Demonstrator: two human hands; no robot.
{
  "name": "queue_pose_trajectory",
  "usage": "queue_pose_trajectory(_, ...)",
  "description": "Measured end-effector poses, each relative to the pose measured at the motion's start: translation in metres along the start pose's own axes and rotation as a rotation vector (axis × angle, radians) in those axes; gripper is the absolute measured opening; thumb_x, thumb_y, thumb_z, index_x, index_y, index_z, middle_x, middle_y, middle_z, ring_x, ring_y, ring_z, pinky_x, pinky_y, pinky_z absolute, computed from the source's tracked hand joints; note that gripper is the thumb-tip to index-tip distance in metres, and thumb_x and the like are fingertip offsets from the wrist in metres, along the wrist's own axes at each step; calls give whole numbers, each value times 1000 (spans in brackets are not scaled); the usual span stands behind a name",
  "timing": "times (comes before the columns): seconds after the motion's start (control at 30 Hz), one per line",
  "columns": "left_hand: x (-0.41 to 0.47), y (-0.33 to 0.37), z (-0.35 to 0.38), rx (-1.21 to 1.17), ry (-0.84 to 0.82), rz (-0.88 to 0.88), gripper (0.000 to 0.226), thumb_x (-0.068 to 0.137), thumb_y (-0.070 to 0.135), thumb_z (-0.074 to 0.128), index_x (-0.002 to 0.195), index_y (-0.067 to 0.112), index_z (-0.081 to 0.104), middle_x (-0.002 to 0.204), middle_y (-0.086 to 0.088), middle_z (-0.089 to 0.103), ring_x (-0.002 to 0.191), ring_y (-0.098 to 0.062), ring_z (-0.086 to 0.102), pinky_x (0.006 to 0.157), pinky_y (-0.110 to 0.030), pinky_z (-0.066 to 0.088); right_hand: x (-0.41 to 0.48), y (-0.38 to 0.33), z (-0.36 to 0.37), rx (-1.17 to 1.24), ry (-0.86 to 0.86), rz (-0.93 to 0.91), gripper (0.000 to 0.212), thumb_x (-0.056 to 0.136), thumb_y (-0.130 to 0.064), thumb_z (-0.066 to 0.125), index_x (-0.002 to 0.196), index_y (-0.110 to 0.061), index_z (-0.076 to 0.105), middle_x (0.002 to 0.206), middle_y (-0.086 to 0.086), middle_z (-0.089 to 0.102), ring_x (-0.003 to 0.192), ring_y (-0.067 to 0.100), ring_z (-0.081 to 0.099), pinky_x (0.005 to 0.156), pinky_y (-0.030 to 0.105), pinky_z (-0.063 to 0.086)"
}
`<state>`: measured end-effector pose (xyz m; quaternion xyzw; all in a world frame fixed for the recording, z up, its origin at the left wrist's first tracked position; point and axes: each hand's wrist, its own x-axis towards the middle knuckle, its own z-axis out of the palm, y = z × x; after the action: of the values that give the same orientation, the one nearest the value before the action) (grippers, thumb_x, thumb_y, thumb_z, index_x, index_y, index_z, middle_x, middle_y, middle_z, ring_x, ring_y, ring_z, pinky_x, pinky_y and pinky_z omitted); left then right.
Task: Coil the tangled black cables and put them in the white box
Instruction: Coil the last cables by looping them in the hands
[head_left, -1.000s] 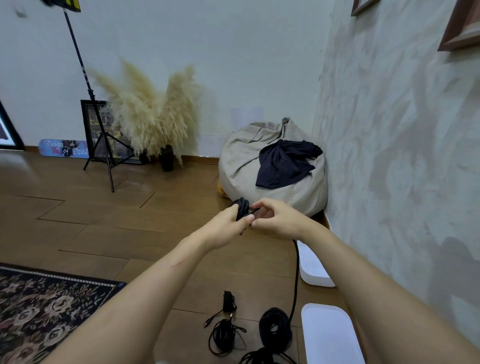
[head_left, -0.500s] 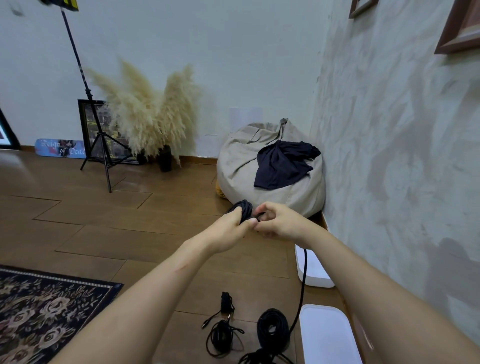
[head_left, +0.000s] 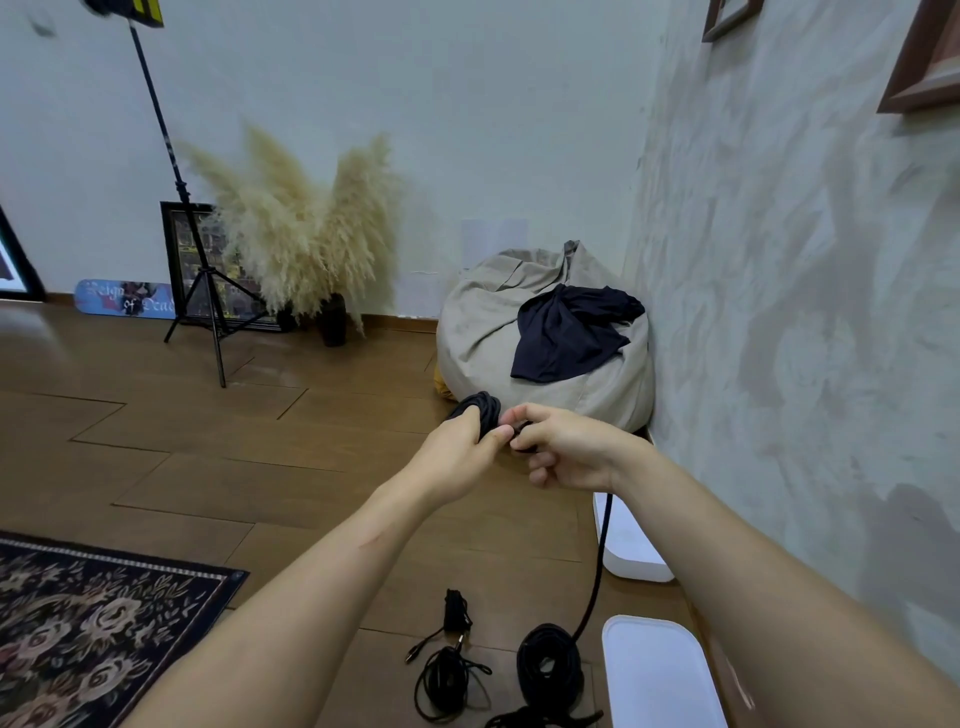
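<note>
My left hand (head_left: 457, 452) grips a small coil of black cable (head_left: 480, 410) held up in front of me. My right hand (head_left: 563, 447) pinches the same cable just beside the coil, and the loose length (head_left: 597, 571) hangs from it down to the floor. There it joins a thick black coil (head_left: 550, 670). A thinner tangled black cable (head_left: 447, 675) with a plug lies to the left of that coil. Two white box parts are by the right wall: one (head_left: 631, 551) behind the hanging cable, one (head_left: 660, 675) at the bottom edge.
A beige bean bag (head_left: 493, 332) with a dark cloth (head_left: 571, 332) sits in the corner. A light stand tripod (head_left: 202, 291), pampas grass in a vase (head_left: 301, 239) and framed pictures stand at the back wall. A floral rug (head_left: 88, 634) lies at lower left.
My right hand has shifted slightly right and down at the coil, its fingers opening a little below. The hanging cable has swung a bit. The view has tilted slightly.
</note>
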<state>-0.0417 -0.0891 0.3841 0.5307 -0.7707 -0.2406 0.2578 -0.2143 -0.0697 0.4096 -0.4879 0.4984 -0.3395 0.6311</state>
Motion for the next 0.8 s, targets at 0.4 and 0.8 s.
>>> queue_pose_trajectory(0.4,-3,4,16,-11,58,-66,37,106,44,45,79,21,34,78,1,45,74,-23,46,58,-37,29,7,17,10,-119,284,-201,54,90,11,52,138,-16,51,78,10,60,69,19,63,72,29,58)
queue_pose_trajectory(0.8,-2,5,11,3,182,-141,34,106,46,46,93,14,43,82,-1,51,79,-26,53,66,-39,36,-4,14,23,-388,279,-226,75,103,-13,53,161,-40,13,109,10,63,87,26,75,79,45,64)
